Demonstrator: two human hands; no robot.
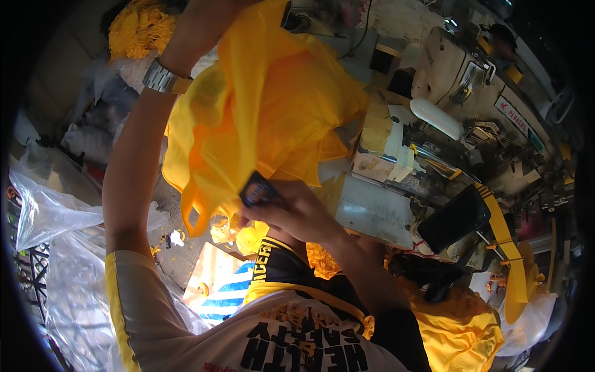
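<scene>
Yellow fabric (279, 99), thin, sheer, loosely folded, hangs left of sewing machine (449, 71). Right hand (294, 211) grip closed on small dark piece (258, 189) against fabric; left hand (207, 22) at top, grip cut off, can't tell.

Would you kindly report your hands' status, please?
Left hand raised at sheer yellow fabric, fingertips unseen. Right hand grips small black item. Beige metal sewing machine at right.

Left-hand grip (209, 20) raised beside hanging sheer yellow fabric (279, 105); right-hand grip (294, 209) holds small flat black piece (258, 188); beige metal sewing machine (441, 69) rightward.
</scene>
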